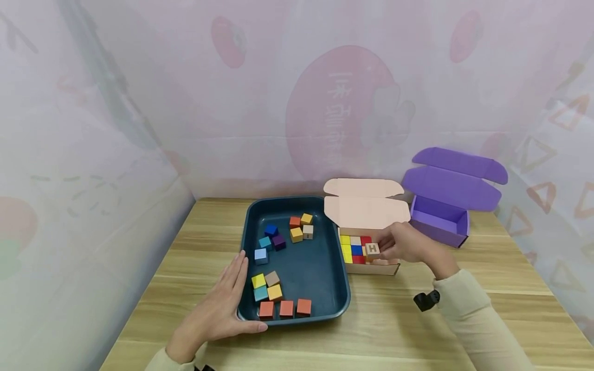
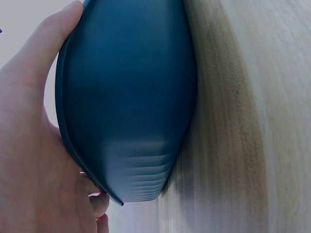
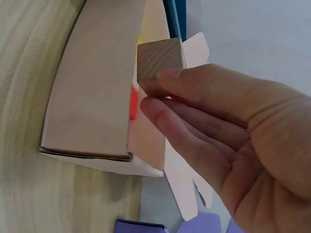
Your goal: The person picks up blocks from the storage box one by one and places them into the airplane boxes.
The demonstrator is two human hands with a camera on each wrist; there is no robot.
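Note:
My right hand (image 1: 402, 243) pinches a plain wooden block marked with the letter H (image 1: 372, 249) between thumb and fingers. It holds the block over the open pink cardboard box (image 1: 366, 212), where yellow, red, blue and pale blocks sit in rows. In the right wrist view the wood-grain side of the wooden block (image 3: 158, 60) faces the camera. My left hand (image 1: 221, 300) rests along the near left corner of the dark blue tray (image 1: 320, 278), fingers extended on its rim. From the left wrist, the tray's outer wall (image 2: 131, 97) fills the middle.
Several coloured blocks lie in the tray, among them a light blue block (image 1: 261, 256), a purple block (image 1: 278, 242) and a red block (image 1: 303, 307). An open purple box (image 1: 438, 221) stands at the back right. White printed cloth (image 1: 241, 149) hangs behind the wooden table (image 1: 185, 257).

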